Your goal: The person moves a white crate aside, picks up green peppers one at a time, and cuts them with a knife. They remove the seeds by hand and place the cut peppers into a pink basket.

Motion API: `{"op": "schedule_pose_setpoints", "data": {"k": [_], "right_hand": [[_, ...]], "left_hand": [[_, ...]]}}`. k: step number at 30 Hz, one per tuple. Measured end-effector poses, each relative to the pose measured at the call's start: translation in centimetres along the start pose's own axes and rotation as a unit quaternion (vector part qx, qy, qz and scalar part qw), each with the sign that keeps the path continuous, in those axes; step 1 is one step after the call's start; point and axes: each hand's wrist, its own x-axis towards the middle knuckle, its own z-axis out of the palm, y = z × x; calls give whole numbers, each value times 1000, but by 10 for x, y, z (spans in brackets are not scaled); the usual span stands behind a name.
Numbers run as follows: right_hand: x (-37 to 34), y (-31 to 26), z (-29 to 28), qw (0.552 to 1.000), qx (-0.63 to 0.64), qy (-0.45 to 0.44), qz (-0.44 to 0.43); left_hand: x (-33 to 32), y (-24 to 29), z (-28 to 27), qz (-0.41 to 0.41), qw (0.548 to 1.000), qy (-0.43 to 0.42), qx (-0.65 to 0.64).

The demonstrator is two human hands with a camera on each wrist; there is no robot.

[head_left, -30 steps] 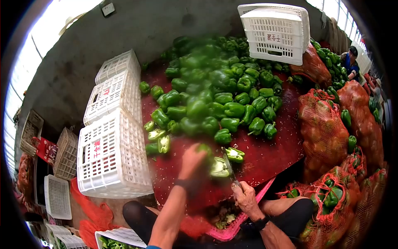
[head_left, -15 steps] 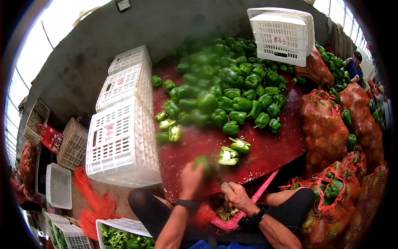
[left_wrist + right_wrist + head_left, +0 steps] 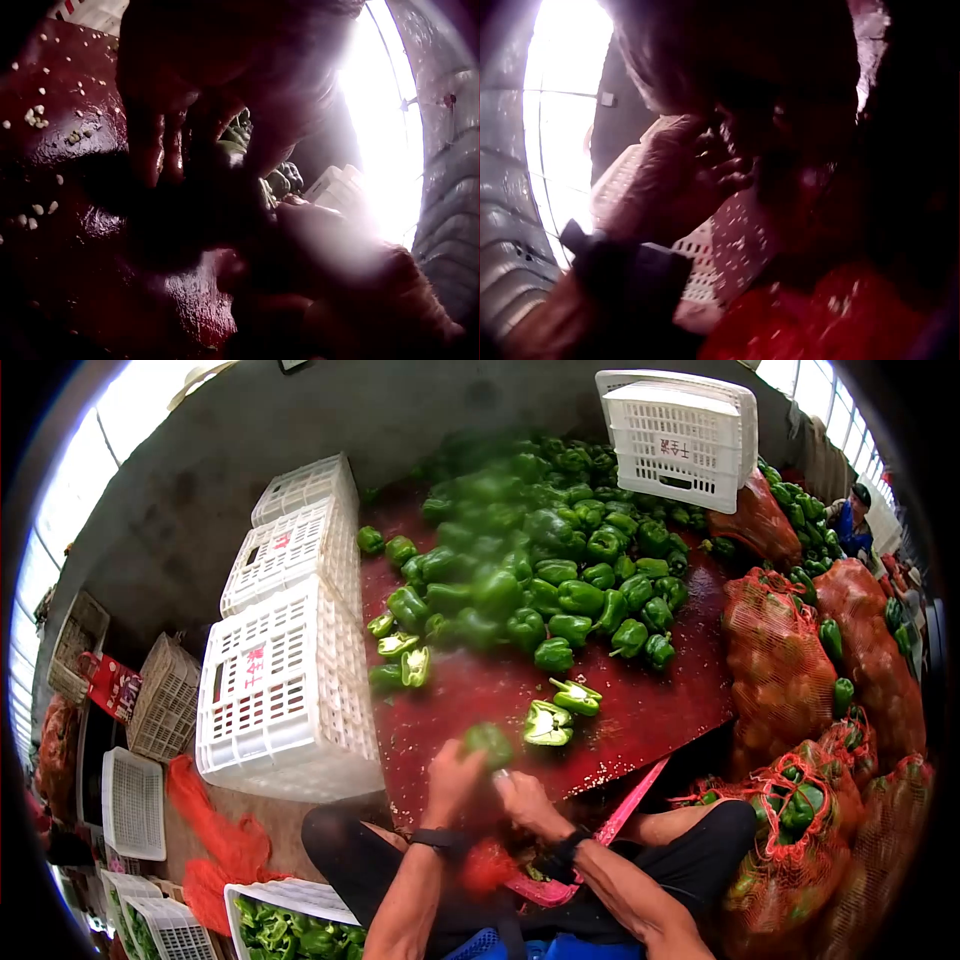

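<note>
My left hand (image 3: 455,780) grips a green bell pepper (image 3: 487,745) above the near part of the red tabletop (image 3: 640,710). Right beside it, my right hand (image 3: 530,800) holds a knife by its pale handle (image 3: 503,773); the blade is lost in blur and shadow. Two cut pepper halves (image 3: 548,724) lie just beyond my hands, pale insides showing. Dark fingers of the left hand (image 3: 232,60) point down in the left wrist view, close to the right hand (image 3: 345,277). The right wrist view is mostly shadowed, with the left hand (image 3: 671,180) facing the right one.
A heap of whole green peppers (image 3: 580,598) covers the far tabletop, with more cut pieces (image 3: 415,667) at its left. White crates (image 3: 285,690) line the left side. Red mesh sacks (image 3: 775,670) stand at the right. A pink basket rim (image 3: 640,795) sits below the table edge.
My hands have drawn back from the two cut halves, which stay on the table. The left hand has carried the pepper nearer to me, and the right hand with the knife has moved left against it.
</note>
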Motion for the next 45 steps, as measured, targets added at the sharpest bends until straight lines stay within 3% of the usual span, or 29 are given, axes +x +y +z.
{"op": "schedule_pose_setpoints", "data": {"k": [1,4,5,8,9,12,13,14,16,18,19,20,22,23,24,26,28,29,32,33,36,37,40,41,44,45], "right_hand": [[11,25,16,976,-108,94,-167],[12,22,16,972,-162,71,-156],[6,7,3,992,-118,36,-30],[-14,-12,-29,982,-188,3,-17],[-26,-13,-38,987,-161,15,-13],[-51,-17,-80,925,-311,98,-196],[-53,-17,-90,927,-301,158,-160],[-54,-13,-101,924,-288,218,-125],[-44,8,-117,929,-205,306,-17],[-32,54,-124,917,-225,328,-10],[-28,68,-126,927,-238,290,13],[-28,78,-122,928,-282,244,-24],[-32,62,-101,937,-257,237,18],[-33,49,-89,948,-174,253,80],[-28,66,-80,950,-196,240,-20],[-6,77,-60,945,-245,216,12],[12,64,-40,941,-247,224,-50],[16,40,-41,878,-408,178,-177],[55,33,-23,947,-255,126,-147],[63,25,-22,953,-211,138,-171],[80,3,-37,977,-156,72,-130],[81,2,-43,985,-141,65,-75],[69,10,-79,945,-257,39,-200],[58,-4,-89,986,-147,60,-60],[39,6,-127,985,-126,80,-92],[29,-16,-142,988,-99,92,-75]], "left_hand": [[0,2,-3,-11,1000,-9,-5],[-2,-14,-2,-48,999,7,-10],[0,-22,2,-58,998,18,-11],[-8,-6,6,-11,998,64,-15],[-7,-14,12,145,985,80,47],[-3,9,25,171,983,45,40],[5,-1,29,345,897,28,275],[2,-5,50,305,929,107,181],[-10,39,42,307,933,24,185],[-16,42,53,285,919,-25,270],[-9,29,61,277,922,-36,267],[-2,21,66,264,927,-22,264],[7,25,57,275,929,38,244],[18,18,52,263,930,46,252],[28,10,46,251,931,53,258],[45,-8,35,214,927,92,295],[67,-22,21,170,929,122,304],[75,-24,10,148,929,120,317],[96,-35,-15,111,921,143,345],[103,-42,-18,109,917,165,347],[112,-52,-26,108,915,214,325],[117,-56,-27,113,915,226,315],[124,-58,-27,117,921,246,278],[126,-62,-27,116,923,245,273],[138,-75,-24,131,919,254,273],[137,-59,-21,155,925,243,248]]}}
